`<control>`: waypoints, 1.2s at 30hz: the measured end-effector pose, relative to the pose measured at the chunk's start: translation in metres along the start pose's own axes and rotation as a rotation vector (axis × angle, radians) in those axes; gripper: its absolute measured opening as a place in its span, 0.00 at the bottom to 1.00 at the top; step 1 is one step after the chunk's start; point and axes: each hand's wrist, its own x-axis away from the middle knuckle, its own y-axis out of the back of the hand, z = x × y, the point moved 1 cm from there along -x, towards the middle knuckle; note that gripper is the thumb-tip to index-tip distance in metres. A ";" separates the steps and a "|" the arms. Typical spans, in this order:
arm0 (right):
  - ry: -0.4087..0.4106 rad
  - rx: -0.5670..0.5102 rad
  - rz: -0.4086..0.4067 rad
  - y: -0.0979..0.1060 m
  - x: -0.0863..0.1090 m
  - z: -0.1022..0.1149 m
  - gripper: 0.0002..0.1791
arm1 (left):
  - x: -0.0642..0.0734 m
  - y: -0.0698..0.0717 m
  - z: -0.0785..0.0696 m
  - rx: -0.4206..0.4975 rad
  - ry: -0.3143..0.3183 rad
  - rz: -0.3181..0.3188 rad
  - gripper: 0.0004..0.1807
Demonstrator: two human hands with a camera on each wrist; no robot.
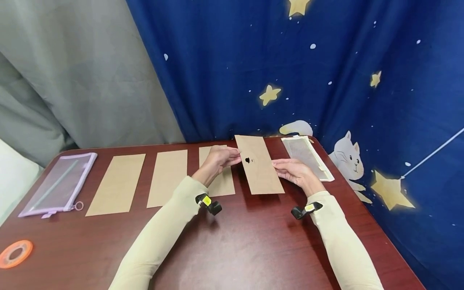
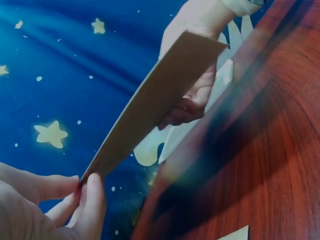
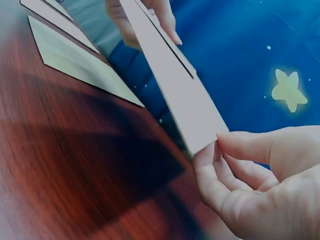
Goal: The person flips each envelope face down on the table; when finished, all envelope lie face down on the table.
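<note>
Raised above the table, a brown kraft-paper envelope [image 1: 262, 169] tilts between both hands, a small black print on the face toward me. My left hand [image 1: 222, 157] pinches its left edge between thumb and fingers. On the opposite edge, my right hand [image 1: 295, 172] pinches it the same way. A long dark slit beside a flap-like strip runs along the envelope [image 3: 172, 85] in the right wrist view. Below my left hand lies a similar brown piece [image 1: 222, 183], partly covered by that hand. Two more brown pieces, one nearer [image 1: 168, 177] and one farther left [image 1: 116, 185], lie flat in the same row.
At the table's left is a lilac zip pouch [image 1: 59, 181] with a ring pull. A white-edged mesh pouch [image 1: 308, 157] lies at the back right. The orange tape roll [image 1: 16, 253] sits front left. Curtains [image 1: 232, 60] hang behind the dark red table [image 1: 232, 249].
</note>
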 end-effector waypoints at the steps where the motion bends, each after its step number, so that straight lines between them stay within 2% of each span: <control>1: 0.006 0.011 0.004 0.001 0.000 -0.001 0.22 | 0.000 0.000 -0.001 -0.001 0.001 0.004 0.14; 3: 0.041 0.087 -0.010 0.000 0.002 -0.001 0.21 | 0.000 -0.001 -0.003 0.007 0.001 0.010 0.14; 5: 0.119 0.227 -0.078 -0.005 0.007 0.002 0.19 | 0.000 -0.002 -0.005 0.028 -0.001 0.009 0.15; 7: 0.246 0.484 -0.202 -0.018 0.014 0.010 0.16 | 0.001 -0.003 -0.008 0.046 -0.010 0.006 0.16; 9: 0.370 0.731 -0.320 -0.040 0.024 0.020 0.14 | 0.002 -0.004 -0.011 0.057 -0.026 -0.002 0.17; 12: 0.521 1.030 -0.427 -0.081 0.042 0.033 0.10 | 0.003 -0.004 -0.015 0.068 -0.043 -0.012 0.17; 15: 0.619 1.188 -0.428 -0.116 0.055 0.033 0.07 | 0.003 -0.005 -0.018 0.073 -0.060 -0.025 0.17; 17: 0.662 1.310 -0.481 -0.132 0.058 0.028 0.08 | 0.002 -0.005 -0.018 0.077 -0.063 -0.031 0.17; 20: 0.713 1.460 -0.567 -0.144 0.058 0.018 0.09 | 0.002 -0.006 -0.018 0.080 -0.063 -0.034 0.17; 23: 0.733 1.555 -0.636 -0.148 0.055 0.012 0.07 | 0.003 -0.006 -0.018 0.079 -0.066 -0.034 0.16; 25: 0.744 1.580 -0.672 -0.149 0.053 0.011 0.05 | 0.004 -0.007 -0.018 0.068 -0.082 -0.032 0.15; 29: 0.771 1.559 -0.722 -0.146 0.050 0.012 0.06 | 0.007 -0.005 -0.017 -0.012 -0.136 -0.036 0.14; 31: 0.777 1.528 -0.737 -0.143 0.050 0.015 0.06 | 0.008 -0.003 -0.013 -0.059 -0.132 -0.041 0.16; 33: 0.780 1.485 -0.755 -0.141 0.052 0.018 0.07 | 0.007 0.000 -0.006 -0.080 -0.087 -0.027 0.20; 36: 0.770 1.410 -0.780 -0.138 0.055 0.025 0.08 | 0.003 0.002 0.010 -0.057 0.034 0.038 0.28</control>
